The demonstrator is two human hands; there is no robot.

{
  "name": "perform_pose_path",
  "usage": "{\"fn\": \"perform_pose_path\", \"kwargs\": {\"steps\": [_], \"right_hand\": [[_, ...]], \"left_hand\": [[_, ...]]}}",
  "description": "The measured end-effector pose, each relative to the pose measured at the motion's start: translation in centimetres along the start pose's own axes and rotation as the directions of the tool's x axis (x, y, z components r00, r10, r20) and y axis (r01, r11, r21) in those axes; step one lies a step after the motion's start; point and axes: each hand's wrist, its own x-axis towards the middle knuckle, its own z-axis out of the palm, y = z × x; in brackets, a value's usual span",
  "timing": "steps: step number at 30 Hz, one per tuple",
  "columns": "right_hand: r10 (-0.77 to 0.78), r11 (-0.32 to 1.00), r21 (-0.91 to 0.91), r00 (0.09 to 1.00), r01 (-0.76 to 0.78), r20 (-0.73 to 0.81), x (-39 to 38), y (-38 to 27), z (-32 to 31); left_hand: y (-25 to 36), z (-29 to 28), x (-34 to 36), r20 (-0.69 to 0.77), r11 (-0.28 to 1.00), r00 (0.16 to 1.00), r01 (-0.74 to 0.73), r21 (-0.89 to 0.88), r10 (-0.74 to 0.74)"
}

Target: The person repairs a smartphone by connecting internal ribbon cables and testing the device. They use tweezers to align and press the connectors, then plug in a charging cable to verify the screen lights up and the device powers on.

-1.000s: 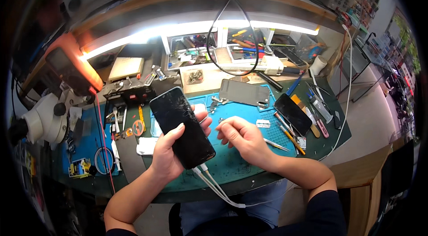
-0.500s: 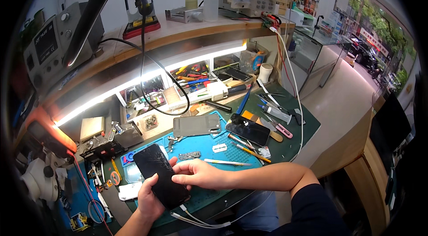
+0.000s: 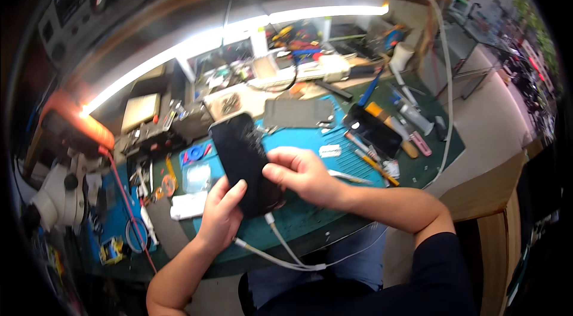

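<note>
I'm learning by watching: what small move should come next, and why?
Perhaps ease the bare right hand lower along the black rectangular glass-fronted phone: cracks mark its upper right, close to those fingers, while the bare left hand grips its lower left.

- Bare left hand: clasping, thumb on top, other fingers mostly hidden.
- Bare right hand: fingers curled, thumb beside forefinger.
- Bare left forearm: slanting up rightward.
- Bare right forearm: reaching leftward, elbow bent.

held phone over mat | microscope left | syringe right
</note>
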Motion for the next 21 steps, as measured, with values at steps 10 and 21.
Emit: {"fn": "perform_pose_path", "kwargs": {"steps": [10,21], "right_hand": [[-0.016,1.000,0.006,1.000,0.016,-0.023,0.5,-0.4,-0.1],[-0.037,0.999,0.011,0.999,0.037,0.021,0.1,-1.4,-0.2]], "left_hand": [[-0.4,-1.2,-0.3,0.020,0.908,0.963,-0.261,0.326,0.270],[-0.6,-0.9,-0.4,0.026,0.849,0.939,-0.323,0.419,0.344]]}}
